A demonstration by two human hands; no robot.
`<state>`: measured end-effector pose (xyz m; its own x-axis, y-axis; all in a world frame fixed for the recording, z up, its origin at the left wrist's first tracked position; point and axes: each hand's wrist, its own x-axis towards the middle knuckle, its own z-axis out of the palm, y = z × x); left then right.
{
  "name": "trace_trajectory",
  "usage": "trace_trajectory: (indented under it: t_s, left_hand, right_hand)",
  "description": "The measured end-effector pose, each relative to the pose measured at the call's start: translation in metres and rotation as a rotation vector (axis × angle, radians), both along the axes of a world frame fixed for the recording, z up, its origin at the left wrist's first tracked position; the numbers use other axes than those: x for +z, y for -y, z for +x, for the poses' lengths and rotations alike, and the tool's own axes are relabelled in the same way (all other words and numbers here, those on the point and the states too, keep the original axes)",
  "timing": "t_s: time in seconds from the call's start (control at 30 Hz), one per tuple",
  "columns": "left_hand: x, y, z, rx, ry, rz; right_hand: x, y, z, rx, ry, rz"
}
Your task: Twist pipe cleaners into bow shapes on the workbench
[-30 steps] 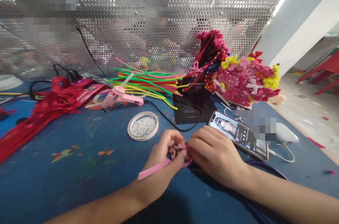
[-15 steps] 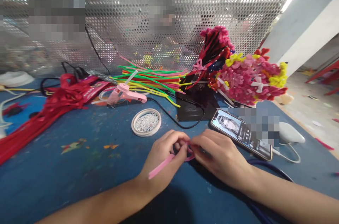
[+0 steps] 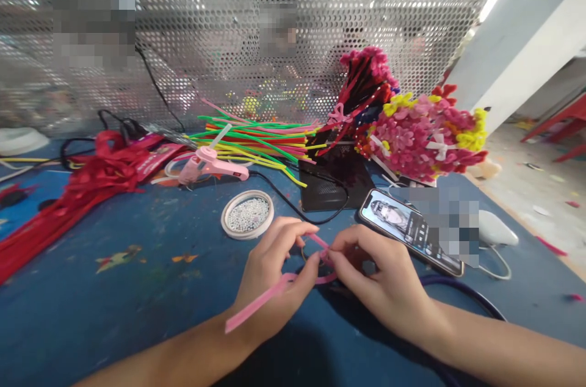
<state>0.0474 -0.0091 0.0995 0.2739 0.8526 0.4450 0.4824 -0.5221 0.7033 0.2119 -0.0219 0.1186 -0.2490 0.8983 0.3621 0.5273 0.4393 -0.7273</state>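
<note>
Quickly, left to right: a red stem bundle (image 3: 68,198) lies at the far left of the blue table (image 3: 137,314), with a pink glue gun (image 3: 210,166) behind it and a round bead tin (image 3: 248,215) just ahead of my hands, all untouched. My left hand (image 3: 270,277) has its thumb and forefinger pinched shut on the pink pipe cleaner (image 3: 260,304), and the other fingers are curled under. The pipe cleaner is held off the table between both hands, with its free tail slanting down past my left wrist. What changed: a second ago the tail was shorter and a tight curled wad sat hidden between the fingertips. Now more tail shows, the hands have lifted a touch, and an open loop is visible between the two pinches. I read that as the bend being reworked or pulled looser, not finished. My right hand (image 3: 389,283) is closed the same way, thumb and forefinger nipping the stem at the loop, very close to the left fingertips. Whether the two hands actually touch I cannot tell. Right of it a phone (image 3: 409,229) lies on the table with its screen lit, near the knuckles but apart. Behind that are a black box (image 3: 336,185) and a flower bunch (image 3: 421,133), unchanged apart from camera shift.
</note>
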Motion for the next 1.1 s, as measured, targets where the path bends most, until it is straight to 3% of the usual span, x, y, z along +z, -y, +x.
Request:
trace_trajectory:
  t_s: [0.4,0.63,0.8,0.9,1.0,1.1]
  left_hand:
    - [-0.002,-0.003,0.001,-0.131,-0.123,-0.058]
    - [-0.002,0.000,0.002,0.026,0.008,-0.151]
    - [-0.003,-0.003,0.000,-0.036,-0.007,-0.009]
    - [-0.003,-0.004,0.000,-0.081,-0.009,-0.034]
    - [-0.002,-0.004,0.000,-0.078,-0.001,-0.092]
    - [0.000,-0.004,0.001,-0.063,0.009,-0.124]
  right_hand:
    - [-0.001,0.000,0.001,0.002,-0.017,-0.002]
    - [0.000,-0.002,0.001,0.114,-0.032,-0.085]
    - [-0.001,-0.003,0.000,0.179,-0.018,-0.096]
    - [0.001,-0.004,0.003,0.177,0.039,-0.063]
    - [0.004,-0.005,0.012,0.096,0.206,0.079]
    - [0.004,-0.004,0.025,-0.079,0.325,0.217]
